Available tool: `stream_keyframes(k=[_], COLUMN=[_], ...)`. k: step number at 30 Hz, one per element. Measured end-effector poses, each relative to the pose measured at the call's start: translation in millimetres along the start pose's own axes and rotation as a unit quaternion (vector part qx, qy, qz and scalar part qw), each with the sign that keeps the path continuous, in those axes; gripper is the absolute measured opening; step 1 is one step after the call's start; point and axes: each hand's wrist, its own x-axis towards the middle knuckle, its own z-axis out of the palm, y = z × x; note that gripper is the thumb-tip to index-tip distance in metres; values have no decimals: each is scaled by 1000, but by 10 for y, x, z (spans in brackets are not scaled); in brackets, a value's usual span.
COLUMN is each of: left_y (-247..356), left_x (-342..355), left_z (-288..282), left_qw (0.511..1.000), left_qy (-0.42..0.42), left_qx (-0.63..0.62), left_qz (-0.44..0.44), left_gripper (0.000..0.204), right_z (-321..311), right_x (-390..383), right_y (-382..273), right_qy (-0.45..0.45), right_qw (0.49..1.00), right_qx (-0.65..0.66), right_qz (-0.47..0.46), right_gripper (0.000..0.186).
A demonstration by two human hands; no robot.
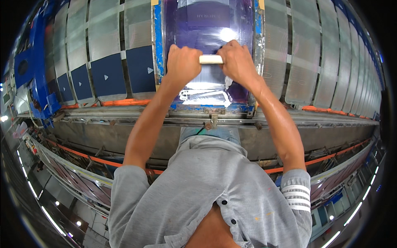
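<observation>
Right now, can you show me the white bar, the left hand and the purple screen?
White bar [211, 59]: head view, its bare middle between the hands.
Left hand [184, 63]: head view, the back of the hand.
Purple screen [206, 41]: head view, its surface beyond the bar.

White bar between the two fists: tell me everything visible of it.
The white bar looks smooth, straight and slightly off-white, perhaps plastic or painted wood; the picture does not settle which. Only a short middle stretch shows, the rest being hidden by the left hand and right hand, both closed around it. It runs crosswise, nearly level in the picture, over the glossy purple screen. Whether anything is attached beneath it cannot be seen.
</observation>
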Motion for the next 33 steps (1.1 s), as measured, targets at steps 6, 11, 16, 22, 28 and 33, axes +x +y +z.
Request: stream_keyframes(k=[6, 11, 16, 22, 28, 33], left_y=[281, 31, -269, 80, -1144, -1541], left_x=[-855, -801, -234, -1124, -1240, -1694], left_z=[253, 161, 86, 279, 72, -59], left_qw=[997, 996, 1000, 994, 986, 986], left_qy=[33, -60, -11, 98, 114, 80], left_qx=[-71, -66, -3, -37, -118, -142], left_qz=[-25, -20, -19, -23, -23, -29], left_gripper=[17, 19, 22, 38, 42, 35], right_z=[326, 165, 294, 746, 807, 1014], right_x=[-807, -778, -445, -355, 730, 684], right_y=[-466, -332, 596, 619, 70, -553], right_qy=[18, -46, 157, 205, 209, 247], right_qw=[999, 958, 931, 930, 933, 927], right_qx=[34, 241, 121, 20, -52, -35], right_qz=[-5, 150, 307, 304, 288, 280], right_gripper=[12, 41, 63, 64, 51, 54])
